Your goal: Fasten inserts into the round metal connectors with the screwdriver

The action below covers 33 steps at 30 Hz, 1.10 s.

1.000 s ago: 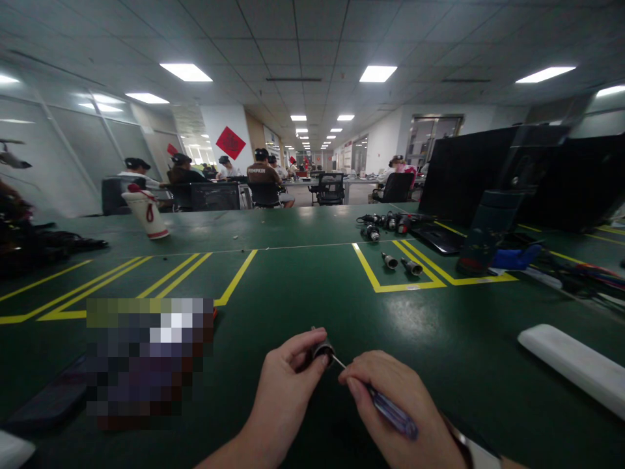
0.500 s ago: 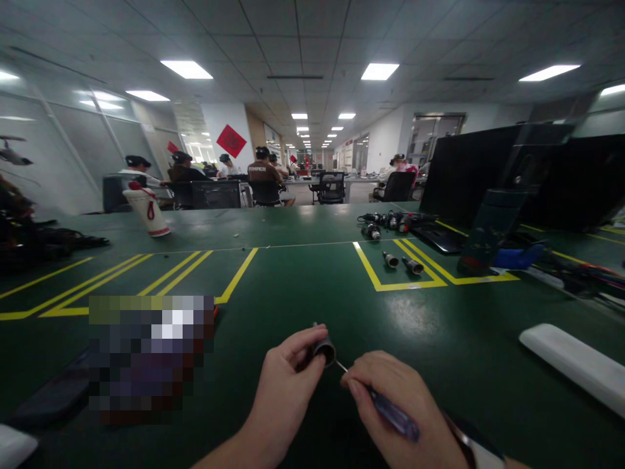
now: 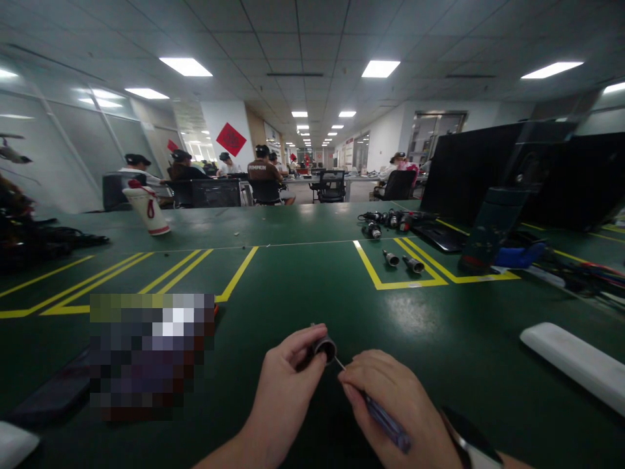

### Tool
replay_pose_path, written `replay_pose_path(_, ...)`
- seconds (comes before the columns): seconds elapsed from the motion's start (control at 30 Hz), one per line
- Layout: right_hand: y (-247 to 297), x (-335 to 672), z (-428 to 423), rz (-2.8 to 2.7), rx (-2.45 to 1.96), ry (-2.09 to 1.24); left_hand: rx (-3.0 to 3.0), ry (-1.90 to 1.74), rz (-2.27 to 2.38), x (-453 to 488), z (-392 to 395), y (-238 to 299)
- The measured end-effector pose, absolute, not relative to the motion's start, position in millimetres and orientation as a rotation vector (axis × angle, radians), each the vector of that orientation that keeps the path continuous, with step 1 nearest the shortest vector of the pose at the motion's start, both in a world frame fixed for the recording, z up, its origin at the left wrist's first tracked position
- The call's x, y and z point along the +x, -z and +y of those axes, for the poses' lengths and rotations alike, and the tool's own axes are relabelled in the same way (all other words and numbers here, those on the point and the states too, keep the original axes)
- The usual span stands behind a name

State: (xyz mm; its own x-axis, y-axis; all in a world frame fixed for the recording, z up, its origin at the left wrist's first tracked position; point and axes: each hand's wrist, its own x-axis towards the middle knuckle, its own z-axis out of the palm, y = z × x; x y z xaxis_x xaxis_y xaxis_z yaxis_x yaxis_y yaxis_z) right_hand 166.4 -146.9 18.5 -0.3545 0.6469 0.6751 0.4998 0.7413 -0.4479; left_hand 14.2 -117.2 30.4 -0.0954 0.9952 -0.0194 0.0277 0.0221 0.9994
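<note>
Pinched between the thumb and fingers of my left hand (image 3: 289, 384) is a small grey metal connector shell (image 3: 326, 349), its round open end turned toward me and to the right. My right hand (image 3: 393, 400) grips a screwdriver (image 3: 388, 422) with a translucent purple handle. The screwdriver's thin shaft points up and left to the mouth of the shell; where the tip rests inside cannot be made out. Two similar metal connector shells, one smaller (image 3: 390, 258) and one larger (image 3: 413, 264), lie farther off inside a yellow taped outline.
Several connectors with cables (image 3: 385, 223) lie at the back right by a dark monitor (image 3: 471, 172) and a dark bottle (image 3: 493, 228). A white bar-shaped object (image 3: 573, 365) rests at right. At left are a phone-like slab (image 3: 53, 391) and a cream cup (image 3: 148, 212). People sit beyond.
My right hand has shifted slightly left, and the screwdriver's handle has swung left and down, its shaft now steeper. My left hand holds the shell in nearly the same place.
</note>
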Motion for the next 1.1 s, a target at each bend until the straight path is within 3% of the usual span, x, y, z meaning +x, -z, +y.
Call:
replay_pose_path(0.4, -16, 166, -145, -1.982, -0.779, -0.217, 1.058, -1.255, 1.338, 12, -118, -34)
replay_pose_path(0.63, -17, 170, -133, -1.507, -0.953, -1.083, 1.112, -1.255, 1.315, 9, -116, -34)
replay_pose_path(0.73, -14, 170, -128, -1.315, -0.898, -1.277, 1.083, -1.245, 1.314, 9, -116, -35)
replay_pose_path(0.87, -13, 171, -130, -1.342, -0.913, -1.256, 1.059, -1.246, 1.329, 9, -114, -34)
replay_pose_path(1.1, -19, 167, -137, -1.603, -1.030, -0.897, 1.061, -1.236, 1.318, 11, -115, -34)
